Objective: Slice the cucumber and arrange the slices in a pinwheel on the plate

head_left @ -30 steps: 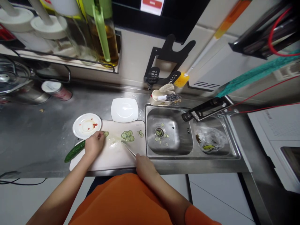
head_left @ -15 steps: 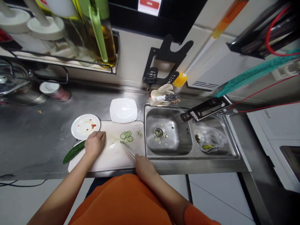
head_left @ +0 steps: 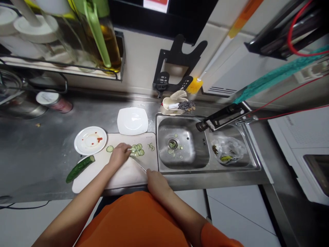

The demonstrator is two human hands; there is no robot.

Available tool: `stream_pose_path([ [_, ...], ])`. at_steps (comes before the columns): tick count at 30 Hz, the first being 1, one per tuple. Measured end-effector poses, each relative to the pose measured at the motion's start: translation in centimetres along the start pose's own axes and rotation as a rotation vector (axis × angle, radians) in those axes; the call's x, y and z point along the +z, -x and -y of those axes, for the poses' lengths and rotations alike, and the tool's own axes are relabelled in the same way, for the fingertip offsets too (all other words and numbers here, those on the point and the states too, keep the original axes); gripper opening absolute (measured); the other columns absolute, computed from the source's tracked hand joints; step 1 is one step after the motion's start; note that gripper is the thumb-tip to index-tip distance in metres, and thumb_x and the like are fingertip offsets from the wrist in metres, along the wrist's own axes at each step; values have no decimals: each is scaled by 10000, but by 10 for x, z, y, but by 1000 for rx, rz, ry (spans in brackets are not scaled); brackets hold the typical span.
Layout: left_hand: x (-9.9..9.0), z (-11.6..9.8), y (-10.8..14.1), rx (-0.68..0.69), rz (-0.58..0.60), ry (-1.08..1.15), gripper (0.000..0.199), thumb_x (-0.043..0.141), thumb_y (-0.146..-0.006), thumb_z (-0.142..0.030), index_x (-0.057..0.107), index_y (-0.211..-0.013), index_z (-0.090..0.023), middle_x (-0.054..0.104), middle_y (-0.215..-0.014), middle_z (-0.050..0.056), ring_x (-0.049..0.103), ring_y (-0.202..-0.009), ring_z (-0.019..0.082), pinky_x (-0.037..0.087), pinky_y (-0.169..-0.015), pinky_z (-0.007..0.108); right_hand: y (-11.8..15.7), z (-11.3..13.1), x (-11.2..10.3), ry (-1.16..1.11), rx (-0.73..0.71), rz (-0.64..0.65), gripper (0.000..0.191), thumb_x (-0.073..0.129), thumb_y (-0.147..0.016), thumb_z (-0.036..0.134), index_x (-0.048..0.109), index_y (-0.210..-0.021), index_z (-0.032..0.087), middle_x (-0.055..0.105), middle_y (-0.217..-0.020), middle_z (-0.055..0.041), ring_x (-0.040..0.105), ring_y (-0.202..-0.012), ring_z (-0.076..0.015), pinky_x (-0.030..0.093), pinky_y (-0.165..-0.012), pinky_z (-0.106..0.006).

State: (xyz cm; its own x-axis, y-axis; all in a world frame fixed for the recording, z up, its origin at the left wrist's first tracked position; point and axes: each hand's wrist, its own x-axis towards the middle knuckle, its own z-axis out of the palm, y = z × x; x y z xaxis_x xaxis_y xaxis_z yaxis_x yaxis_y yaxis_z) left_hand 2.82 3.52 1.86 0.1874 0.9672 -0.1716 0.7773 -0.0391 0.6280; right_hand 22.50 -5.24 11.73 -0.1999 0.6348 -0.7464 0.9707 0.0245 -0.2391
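On the white cutting board [head_left: 118,178], my right hand [head_left: 156,181] grips a knife [head_left: 138,164], its blade pointing up-left to the sliced pile. My left hand [head_left: 119,156] has its fingers drawn together at the left edge of the cucumber slices [head_left: 138,150]; what is between the fingertips, if anything, is hidden. A single cucumber slice [head_left: 109,149] lies left of that hand. The cut cucumber [head_left: 80,168] rests across the board's left edge, its cut end facing right. Thin cucumber peelings [head_left: 151,146] lie near the board's right edge.
Behind the board stand a white square plate [head_left: 133,120] and a round plate [head_left: 90,140] with red stains. At right is a double sink [head_left: 189,157] with slices around its drain and a plastic bag [head_left: 230,149]. A jar [head_left: 54,101] stands at back left.
My left hand has moved right, from the board's left side to the slice pile, uncovering a single slice and the cucumber's cut end. The knife stays in my right hand, nearly unmoved.
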Motion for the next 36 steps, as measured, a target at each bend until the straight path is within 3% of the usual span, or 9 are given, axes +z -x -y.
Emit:
stream_pose_path([
  [8,-6,-12,3,-168,38,68,136,505,-733,-287,618,-753,-214,625,-664,-22,549,-601,134,400,-605,246,-2,-2,2,8,0,-11,302,362,-857,43,510,-1101,143,643,-917,-144,625,-966,-259,479,-727,-319],
  [15,-14,-1,21,-301,-25,97,222,516,-733,-334,655,-869,-225,685,-734,-18,615,-683,155,431,-647,247,-3,-1,2,38,-16,-13,312,351,-854,31,508,-1102,136,642,-912,-144,627,-955,-265,479,-710,-319],
  [25,-6,21,35,-93,-92,5,322,548,-768,-400,671,-1001,-214,671,-837,52,592,-777,192,463,-777,307,-2,3,-2,47,-10,-11,327,358,-838,31,501,-1110,143,646,-937,-139,616,-968,-261,464,-723,-314],
  [36,-2,22,37,-97,-125,25,302,543,-781,-373,678,-992,-204,684,-935,63,603,-821,192,465,-809,301,-18,29,-1,4,-19,-61,316,313,-867,24,495,-1102,131,649,-967,-137,623,-961,-249,464,-729,-306],
])
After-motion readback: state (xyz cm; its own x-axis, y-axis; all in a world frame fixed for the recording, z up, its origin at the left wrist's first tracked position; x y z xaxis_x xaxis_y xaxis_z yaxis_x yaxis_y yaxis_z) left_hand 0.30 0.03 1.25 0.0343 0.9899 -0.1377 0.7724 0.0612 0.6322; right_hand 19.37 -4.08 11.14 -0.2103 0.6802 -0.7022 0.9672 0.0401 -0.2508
